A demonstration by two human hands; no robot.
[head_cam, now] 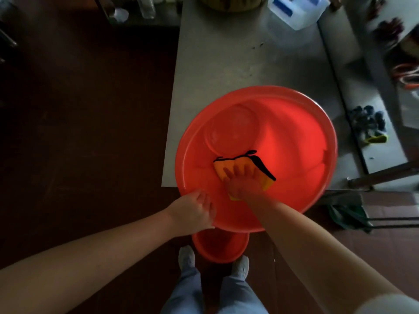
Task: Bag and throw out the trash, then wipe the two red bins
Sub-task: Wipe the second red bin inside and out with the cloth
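Right hand (243,184) flat on orange cloth (220,169) in red bin (294,137), left hand (195,211) gripping rim

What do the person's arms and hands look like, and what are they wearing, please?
Both forearms are bare. The left hand and right hand wear no gloves, and no watch, ring or bracelet shows. A pale sleeve edge appears on the right upper arm at the frame's corner; the left arm is bare to the frame edge.
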